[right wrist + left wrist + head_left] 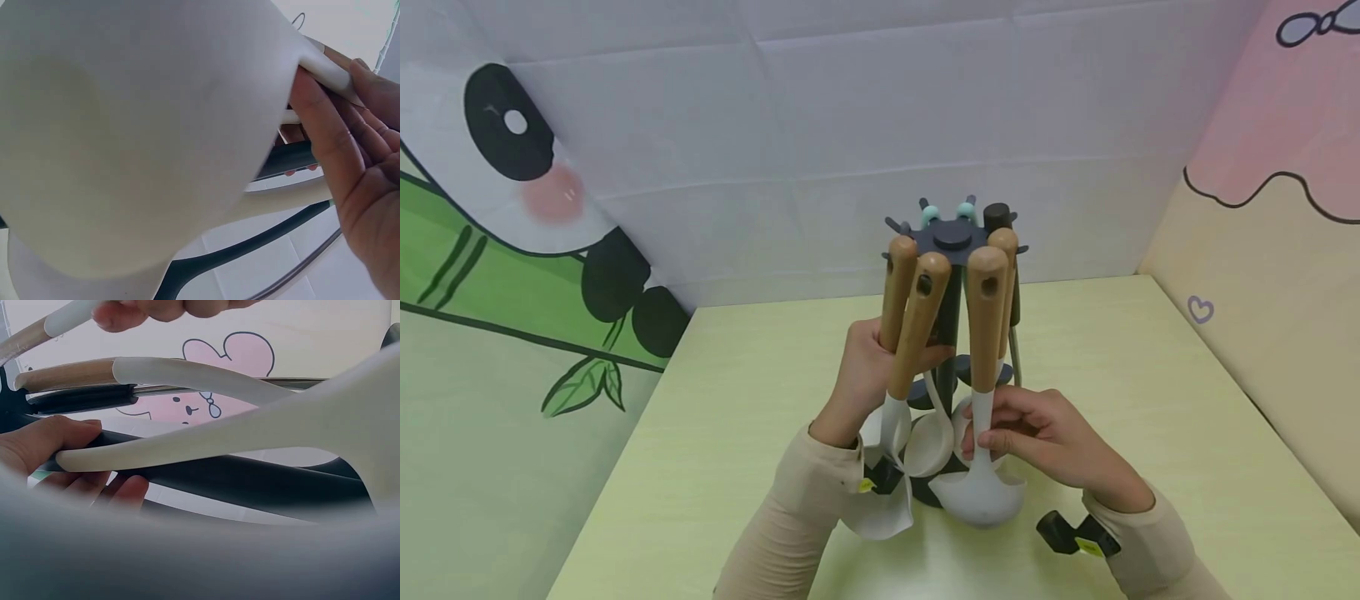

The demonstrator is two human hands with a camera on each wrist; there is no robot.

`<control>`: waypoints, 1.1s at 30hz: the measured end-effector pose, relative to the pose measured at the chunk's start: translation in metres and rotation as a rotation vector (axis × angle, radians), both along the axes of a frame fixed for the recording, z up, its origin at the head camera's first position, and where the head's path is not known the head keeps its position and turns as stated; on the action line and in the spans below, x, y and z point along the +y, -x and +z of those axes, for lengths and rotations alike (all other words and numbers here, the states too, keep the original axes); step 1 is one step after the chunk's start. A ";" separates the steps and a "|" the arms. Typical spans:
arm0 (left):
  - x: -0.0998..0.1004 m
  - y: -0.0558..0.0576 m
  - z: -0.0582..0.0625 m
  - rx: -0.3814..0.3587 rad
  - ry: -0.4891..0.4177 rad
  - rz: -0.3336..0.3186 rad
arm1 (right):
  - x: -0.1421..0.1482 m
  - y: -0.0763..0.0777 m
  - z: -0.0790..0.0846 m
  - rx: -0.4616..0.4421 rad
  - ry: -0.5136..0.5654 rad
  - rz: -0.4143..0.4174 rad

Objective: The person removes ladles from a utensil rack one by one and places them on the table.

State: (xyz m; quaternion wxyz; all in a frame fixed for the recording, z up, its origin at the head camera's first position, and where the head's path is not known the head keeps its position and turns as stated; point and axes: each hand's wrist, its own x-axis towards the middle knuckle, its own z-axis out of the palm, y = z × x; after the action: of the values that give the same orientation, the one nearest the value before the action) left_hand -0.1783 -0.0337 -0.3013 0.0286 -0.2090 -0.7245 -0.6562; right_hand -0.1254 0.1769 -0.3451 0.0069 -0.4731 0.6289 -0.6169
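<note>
A dark utensil stand (952,240) carries several kitchen tools around its central pole. My left hand (874,360) reaches behind the wooden handles and grips the pole, which its thumb and fingers surround in the left wrist view. The tip of a pale spoon handle (125,456) lies across that hand. With thumb and fingers, my right hand (1037,433) pinches the white neck of a ladle (981,500) at the stand's front. The ladle stands upright, bowl down, its wooden handle on top; whether it hangs on a hook cannot be told. Its bowl (137,137) fills much of the right wrist view.
Left of the ladle hangs a wooden-handled tool (917,325) with a white lower part. Another wooden handle (898,287) is beside it. A black-handled tool (997,218) hangs at the back right. A pale yellow table (1150,400) lies underneath, with a printed cloth (820,167) behind.
</note>
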 end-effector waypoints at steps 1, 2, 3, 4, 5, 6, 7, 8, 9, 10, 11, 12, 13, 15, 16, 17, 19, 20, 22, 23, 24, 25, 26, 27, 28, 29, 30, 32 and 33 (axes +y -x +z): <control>0.000 0.000 0.000 0.002 0.002 0.000 | 0.000 0.000 0.001 0.001 0.001 0.002; 0.000 0.000 0.000 0.002 0.002 0.000 | 0.000 -0.001 0.001 0.006 0.003 0.003; 0.000 0.000 0.000 0.003 0.003 0.000 | 0.000 -0.001 0.002 0.011 0.005 0.005; 0.000 -0.001 0.000 0.004 0.004 0.003 | 0.000 -0.002 0.002 0.014 0.007 0.005; 0.001 -0.001 0.000 0.000 0.005 0.005 | 0.001 -0.002 0.003 0.016 0.009 0.005; 0.001 -0.001 0.000 -0.004 0.006 0.007 | 0.001 -0.003 0.004 0.021 0.012 0.005; 0.001 -0.001 0.001 -0.009 0.008 0.011 | 0.001 -0.003 0.005 0.025 0.016 0.005; 0.001 -0.002 0.001 -0.014 0.006 0.012 | 0.002 -0.003 0.006 0.029 0.021 0.004; 0.001 -0.002 0.001 -0.017 0.007 0.015 | 0.003 -0.004 0.006 0.032 0.027 0.003; 0.001 -0.002 0.001 -0.018 0.008 0.018 | 0.003 -0.004 0.007 0.035 0.034 0.003; 0.001 -0.002 0.001 -0.018 0.007 0.018 | 0.004 -0.004 0.008 0.036 0.040 0.003; 0.001 -0.002 0.000 -0.015 0.006 0.016 | 0.005 -0.004 0.009 0.036 0.044 0.002; 0.002 -0.002 0.000 -0.011 0.005 0.016 | 0.006 -0.005 0.009 0.035 0.047 -0.001; 0.002 -0.002 0.000 -0.003 0.005 0.017 | 0.008 -0.006 0.010 0.035 0.051 -0.005; 0.003 -0.002 0.000 -0.001 0.005 0.018 | 0.009 -0.006 0.010 0.038 0.051 -0.008; 0.003 -0.001 0.000 0.000 0.003 0.016 | 0.009 -0.006 0.010 0.037 0.049 -0.014; 0.003 -0.001 0.000 0.000 0.003 0.017 | 0.011 -0.007 0.011 0.047 0.053 -0.020; 0.003 -0.001 -0.001 0.001 0.004 0.018 | 0.012 -0.007 0.011 0.052 0.057 -0.023; 0.003 -0.002 -0.001 -0.002 0.005 0.020 | 0.014 -0.007 0.012 0.061 0.071 -0.028; 0.003 -0.002 -0.001 -0.002 0.005 0.020 | 0.015 -0.007 0.013 0.064 0.076 -0.034; 0.003 -0.002 -0.001 -0.005 0.008 0.026 | 0.017 -0.008 0.014 0.068 0.082 -0.039; 0.003 -0.002 -0.001 -0.006 0.011 0.031 | 0.019 -0.008 0.014 0.065 0.086 -0.049; 0.004 -0.002 0.000 -0.007 0.013 0.037 | 0.021 -0.009 0.015 0.067 0.091 -0.056; 0.004 -0.002 0.000 -0.012 0.008 0.038 | 0.023 -0.009 0.016 0.065 0.096 -0.063; 0.004 -0.003 0.000 -0.013 0.005 0.039 | 0.025 -0.010 0.017 0.065 0.099 -0.069; 0.004 -0.003 0.000 -0.008 0.004 0.039 | 0.027 -0.010 0.018 0.065 0.100 -0.077; 0.004 -0.003 0.000 -0.003 0.003 0.041 | 0.029 -0.011 0.018 0.066 0.104 -0.082; 0.004 -0.003 0.001 0.008 -0.003 0.038 | 0.033 -0.011 0.020 0.082 0.114 -0.084; 0.004 -0.003 0.001 0.012 -0.006 0.035 | 0.036 -0.011 0.021 0.092 0.117 -0.087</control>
State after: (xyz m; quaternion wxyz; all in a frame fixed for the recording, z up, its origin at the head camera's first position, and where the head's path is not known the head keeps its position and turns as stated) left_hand -0.1751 -0.0298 -0.3003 0.0452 -0.1999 -0.7258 -0.6566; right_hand -0.1147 0.2125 -0.3240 -0.0765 -0.4728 0.6114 -0.6300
